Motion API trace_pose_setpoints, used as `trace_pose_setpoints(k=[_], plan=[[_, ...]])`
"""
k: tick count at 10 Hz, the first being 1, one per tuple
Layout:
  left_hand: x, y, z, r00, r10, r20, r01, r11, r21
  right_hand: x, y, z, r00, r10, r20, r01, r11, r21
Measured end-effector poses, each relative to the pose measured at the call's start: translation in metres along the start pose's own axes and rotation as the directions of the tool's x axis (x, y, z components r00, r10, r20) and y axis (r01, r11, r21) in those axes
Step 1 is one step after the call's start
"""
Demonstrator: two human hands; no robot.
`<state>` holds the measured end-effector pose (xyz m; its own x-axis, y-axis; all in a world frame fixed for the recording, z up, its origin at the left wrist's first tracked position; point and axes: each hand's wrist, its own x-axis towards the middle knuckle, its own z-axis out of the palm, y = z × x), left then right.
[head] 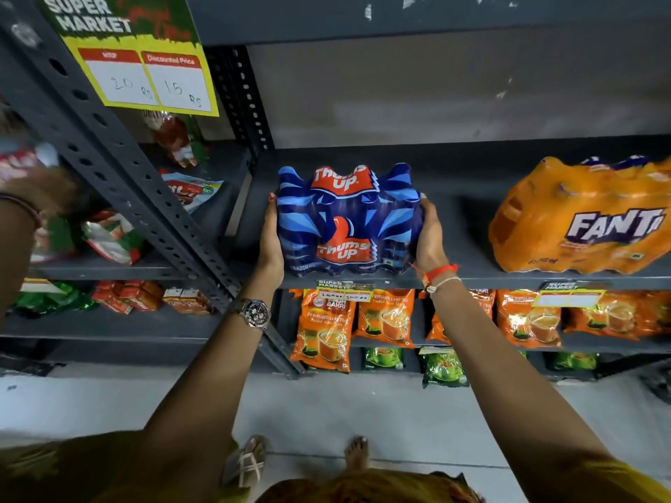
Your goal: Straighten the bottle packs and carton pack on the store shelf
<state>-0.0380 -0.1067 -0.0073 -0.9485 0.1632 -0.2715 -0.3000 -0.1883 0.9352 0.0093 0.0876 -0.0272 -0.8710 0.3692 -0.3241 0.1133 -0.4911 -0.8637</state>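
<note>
A blue shrink-wrapped Thums Up bottle pack (pixel 346 221) stands on the grey shelf (pixel 468 275), near its front edge. My left hand (pixel 270 237) presses flat against the pack's left side. My right hand (pixel 430 235) grips its right side, so the pack is held between both palms. An orange Fanta bottle pack (pixel 581 219) lies on the same shelf at the right, tilted and partly cut off by the frame edge. No carton pack can be made out on this shelf.
A slanted perforated steel upright (pixel 145 197) divides this bay from the left bay with snack pouches. Another person's arm (pixel 21 226) reaches in at the far left. Orange tea pouches (pixel 326 328) fill the shelf below. A yellow price sign (pixel 145 78) hangs above left.
</note>
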Motion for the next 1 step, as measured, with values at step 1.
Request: trace_pose_setpoints(k=[1], plan=[[-0.0023,-0.0008,0.0037,0.976,0.133,-0.175,-0.137,0.991,-0.007,-0.0050,-0.0014,-0.0091,0.999,-0.048,0.001,0.048,0.998,-0.047]])
